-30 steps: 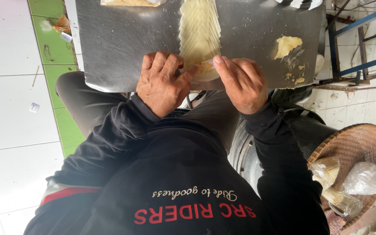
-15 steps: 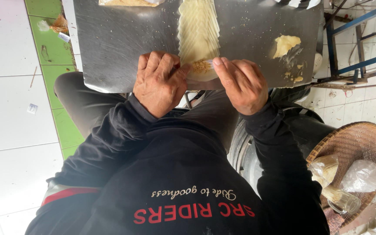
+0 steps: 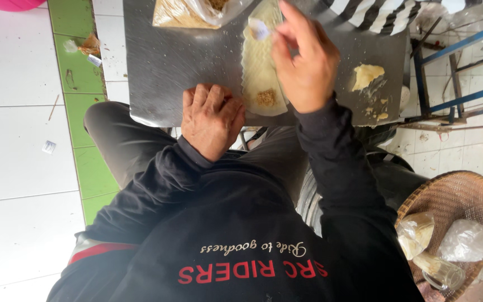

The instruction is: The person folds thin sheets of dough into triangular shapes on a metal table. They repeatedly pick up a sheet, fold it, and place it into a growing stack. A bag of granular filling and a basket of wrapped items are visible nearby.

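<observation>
A metal tray (image 3: 169, 67) lies on the person's lap. On its middle lies a long strip of dough (image 3: 259, 67) with brown filling. Left hand (image 3: 211, 120) rests curled at the near tray edge, beside the dough. Right hand (image 3: 304, 59) hovers over the dough, fingertips pinching a small white piece (image 3: 258, 28).

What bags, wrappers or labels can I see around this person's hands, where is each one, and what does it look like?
Clear plastic bag: top of the metal tray, holds brown crumbly filling.
Small wrapper scraps: on the green floor strip left of the tray, orange and clear.
Small white scrap: on the white floor tiles, left.
Clear plastic bags: in the woven basket, lower right, crumpled, pale contents.
Lettering on the black sweatshirt: red and white.
</observation>
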